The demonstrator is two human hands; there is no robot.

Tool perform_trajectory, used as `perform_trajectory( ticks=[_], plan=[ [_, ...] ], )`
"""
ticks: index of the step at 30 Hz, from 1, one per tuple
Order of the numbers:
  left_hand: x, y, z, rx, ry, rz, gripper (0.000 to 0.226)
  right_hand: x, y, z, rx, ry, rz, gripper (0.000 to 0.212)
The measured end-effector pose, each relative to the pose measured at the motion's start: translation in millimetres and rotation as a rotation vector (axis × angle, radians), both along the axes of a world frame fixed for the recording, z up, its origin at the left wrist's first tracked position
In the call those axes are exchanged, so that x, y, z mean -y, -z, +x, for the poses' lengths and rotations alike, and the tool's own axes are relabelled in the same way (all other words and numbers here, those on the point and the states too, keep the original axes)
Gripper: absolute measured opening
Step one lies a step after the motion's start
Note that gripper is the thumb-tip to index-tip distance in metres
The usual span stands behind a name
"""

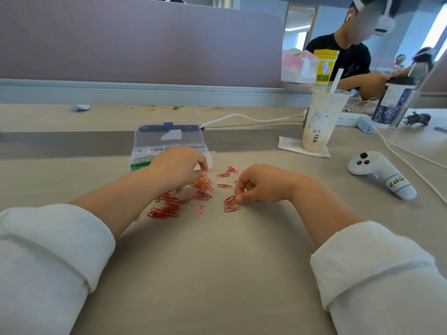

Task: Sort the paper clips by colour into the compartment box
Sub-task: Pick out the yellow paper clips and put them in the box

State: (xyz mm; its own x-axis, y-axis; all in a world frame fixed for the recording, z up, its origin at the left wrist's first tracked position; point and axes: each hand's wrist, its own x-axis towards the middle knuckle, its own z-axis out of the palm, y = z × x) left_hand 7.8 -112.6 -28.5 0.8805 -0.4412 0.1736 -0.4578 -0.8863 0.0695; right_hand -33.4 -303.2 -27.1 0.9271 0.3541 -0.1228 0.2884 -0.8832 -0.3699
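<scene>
Red and pink paper clips (169, 209) lie scattered on the beige desk before me. A clear compartment box (154, 155) with its lid up stands behind them, holding white clips (145, 153) and green clips (139, 165). My left hand (176, 165) reaches over the pile, fingertips curled down onto mixed red, pink and yellow clips (203, 183). My right hand (258, 183) holds several yellow clips (250, 184) in its curled fingers, and its fingertips pinch at a small red cluster (231, 204).
A bubble tea cup (319, 119) on a napkin stands at the right, with a white controller (379, 172) and cables nearer the edge. Stray yellow and green clips (167, 108) lie by the divider. Another person sits across at the right.
</scene>
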Motion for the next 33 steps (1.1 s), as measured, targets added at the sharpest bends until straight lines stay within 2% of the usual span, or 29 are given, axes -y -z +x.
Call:
perform_trajectory(
  ticks=[3,7,14,21,25,29,33],
  plan=[
    [-1.4,0.8,0.6,-0.054,0.012,0.061,0.018,-0.5,1.9,2.7,0.029,0.019,-0.016,0.004],
    [0.0,-1.1,-1.0,-0.092,0.065,0.006,0.014,-2.8,6.3,7.1,0.118,0.058,-0.068,0.019],
    [0.5,-2.4,0.1,-0.232,0.109,0.021,0.015,-12.9,8.3,9.9,0.122,0.076,-0.129,0.025],
    [-3.2,-6.0,0.7,-0.155,0.072,-0.001,0.019,-16.8,7.0,9.7,0.031,0.079,-0.204,0.031],
    [-5.7,-5.8,2.0,-0.171,0.078,0.047,0.018,-18.3,4.2,7.8,0.029,0.077,-0.146,0.025],
    [-6.6,-0.9,4.7,-0.182,0.052,0.062,0.018,-22.1,7.0,9.5,0.047,0.094,0.032,0.011],
    [-7.0,1.1,7.6,-0.133,0.025,0.047,0.023,-29.0,8.0,9.7,0.123,0.091,0.133,0.024]
  ],
)
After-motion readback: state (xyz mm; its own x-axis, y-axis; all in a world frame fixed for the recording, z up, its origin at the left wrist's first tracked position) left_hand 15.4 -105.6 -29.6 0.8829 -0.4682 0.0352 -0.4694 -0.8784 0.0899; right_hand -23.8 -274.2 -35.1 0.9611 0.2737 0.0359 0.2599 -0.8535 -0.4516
